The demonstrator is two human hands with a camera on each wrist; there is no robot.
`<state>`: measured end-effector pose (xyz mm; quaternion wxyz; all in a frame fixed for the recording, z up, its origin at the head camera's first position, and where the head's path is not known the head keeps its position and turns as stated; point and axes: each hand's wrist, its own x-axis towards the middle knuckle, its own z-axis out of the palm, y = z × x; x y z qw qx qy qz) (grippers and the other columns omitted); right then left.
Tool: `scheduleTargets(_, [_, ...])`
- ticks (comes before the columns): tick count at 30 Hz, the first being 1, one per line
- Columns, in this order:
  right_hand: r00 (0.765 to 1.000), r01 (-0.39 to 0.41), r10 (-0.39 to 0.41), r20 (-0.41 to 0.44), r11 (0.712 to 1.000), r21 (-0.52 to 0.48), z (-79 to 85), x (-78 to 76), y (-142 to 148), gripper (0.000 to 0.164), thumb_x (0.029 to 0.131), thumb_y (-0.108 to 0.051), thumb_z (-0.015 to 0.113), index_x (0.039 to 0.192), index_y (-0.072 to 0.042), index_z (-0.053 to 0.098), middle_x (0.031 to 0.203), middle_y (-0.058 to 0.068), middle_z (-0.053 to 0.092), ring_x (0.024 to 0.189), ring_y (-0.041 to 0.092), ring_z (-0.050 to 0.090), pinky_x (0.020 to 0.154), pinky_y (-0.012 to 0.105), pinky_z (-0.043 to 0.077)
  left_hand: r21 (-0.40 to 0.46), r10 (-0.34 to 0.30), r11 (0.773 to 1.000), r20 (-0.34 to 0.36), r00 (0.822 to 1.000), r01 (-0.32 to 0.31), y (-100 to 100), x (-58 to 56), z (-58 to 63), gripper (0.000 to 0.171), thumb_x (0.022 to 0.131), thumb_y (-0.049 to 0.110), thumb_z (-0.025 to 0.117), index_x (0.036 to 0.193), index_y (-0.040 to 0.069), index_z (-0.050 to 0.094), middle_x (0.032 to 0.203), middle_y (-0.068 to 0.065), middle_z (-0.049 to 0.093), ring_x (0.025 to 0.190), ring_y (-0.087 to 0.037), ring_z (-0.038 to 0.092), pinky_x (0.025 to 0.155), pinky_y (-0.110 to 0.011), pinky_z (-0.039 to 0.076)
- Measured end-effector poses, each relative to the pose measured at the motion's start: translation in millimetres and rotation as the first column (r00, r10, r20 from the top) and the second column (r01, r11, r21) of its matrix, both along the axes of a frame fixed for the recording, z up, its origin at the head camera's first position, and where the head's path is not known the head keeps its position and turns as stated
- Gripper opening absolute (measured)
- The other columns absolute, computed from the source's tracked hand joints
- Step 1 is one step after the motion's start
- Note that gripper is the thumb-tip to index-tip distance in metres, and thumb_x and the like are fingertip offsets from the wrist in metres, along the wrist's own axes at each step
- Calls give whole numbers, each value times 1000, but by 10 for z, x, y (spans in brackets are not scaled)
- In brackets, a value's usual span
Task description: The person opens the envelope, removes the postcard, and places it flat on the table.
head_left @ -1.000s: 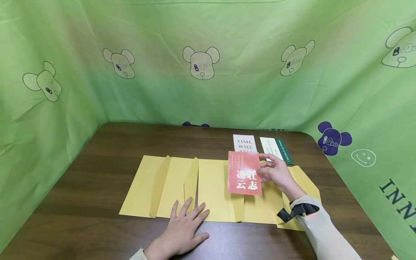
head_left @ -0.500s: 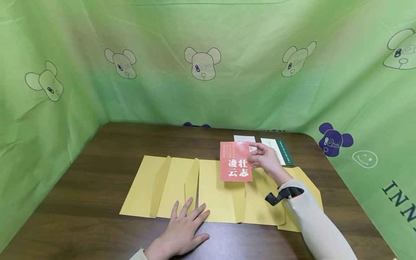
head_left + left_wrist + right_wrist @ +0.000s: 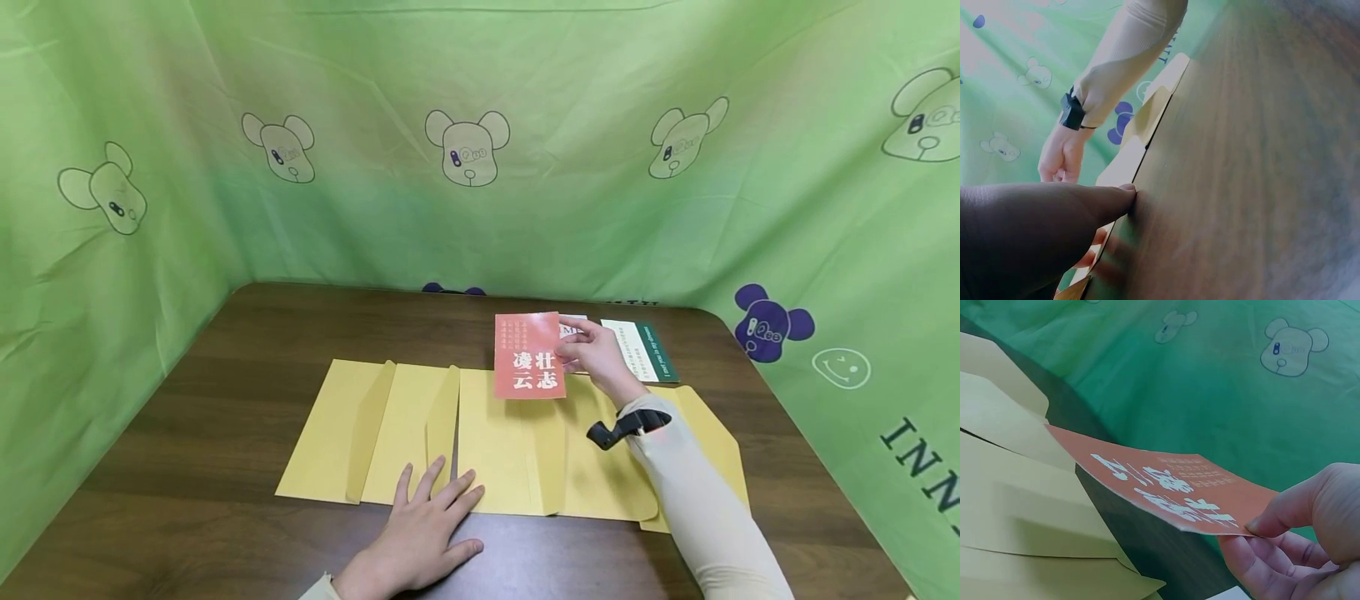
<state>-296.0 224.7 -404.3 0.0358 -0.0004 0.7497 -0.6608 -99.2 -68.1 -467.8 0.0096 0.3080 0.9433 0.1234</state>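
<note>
My right hand (image 3: 592, 350) pinches a red card (image 3: 529, 357) with white characters by its right edge, thumb on top and fingers beneath, as the right wrist view shows. The card (image 3: 1160, 484) is held above the far edge of the middle yellow envelope (image 3: 495, 454). My left hand (image 3: 423, 529) lies spread on the near side of the row, its fingertips over the near edges of two envelopes and its thumb on the wooden table. Several yellow envelopes lie side by side with their flaps open, including the leftmost envelope (image 3: 322, 433).
Behind the right hand lies a green and white card (image 3: 641, 350). A white lettered card (image 3: 573, 329) is partly hidden by that hand and the red card. A green patterned cloth (image 3: 360, 225) walls in the back and sides of the wooden table (image 3: 187, 467).
The right hand has carried the red card leftward and away from me, from over the envelopes to their far edge. The left hand has stayed in place.
</note>
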Motion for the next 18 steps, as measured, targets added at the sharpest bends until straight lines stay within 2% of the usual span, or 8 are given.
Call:
scheduleTargets(7, [999, 30, -30, 28, 1000, -9, -40, -136, -71, 64, 88, 12, 58, 149, 1, 42, 86, 10, 62, 60, 9, 62, 57, 26, 57, 0, 0, 1000, 10, 1000, 0, 4, 2, 5, 60, 97, 55, 52, 148, 24, 50, 154, 5, 42, 145, -36, 26, 108, -68, 19])
scheduleTargets(18, [991, 129, -129, 36, 992, -6, -137, -373, -139, 55, 89, 7, 59, 144, 2, 50, 76, -2, 67, 60, 8, 65, 61, 27, 58, 5, -2, 1000, -6, 1000, 2, 7, 7, 12, 60, 97, 56, 52, 147, 24, 50, 154, 4, 43, 145, -36, 27, 108, -68, 19])
